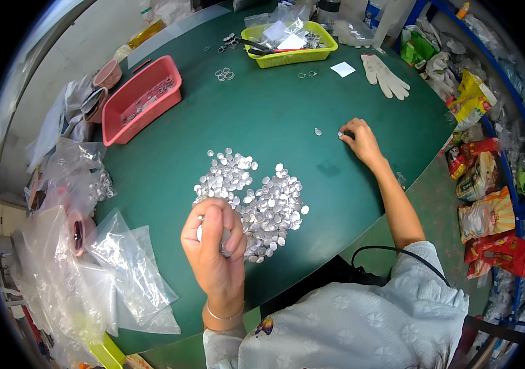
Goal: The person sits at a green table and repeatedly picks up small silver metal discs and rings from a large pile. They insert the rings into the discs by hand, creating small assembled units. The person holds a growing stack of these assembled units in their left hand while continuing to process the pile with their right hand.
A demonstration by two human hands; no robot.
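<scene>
My left hand (218,246) is curled palm up around several small silver oval discs, which show between the fingers and thumb. It hovers over the near left edge of a loose pile of silver discs (273,206) on the green table. Farther right, my right hand (362,142) pinches one small silver disc (340,133) between thumb and fingertips, close to the tabletop. A single silver disc (318,131) lies just left of that hand, apart from the pile.
A pink basket (113,126) with small metal parts stands at the left. At the back are a yellow-green basket (287,59) with pliers and bags, several metal rings (225,74), a white card (343,69) and a white glove (385,75). Clear plastic bags (130,270) cover the near left.
</scene>
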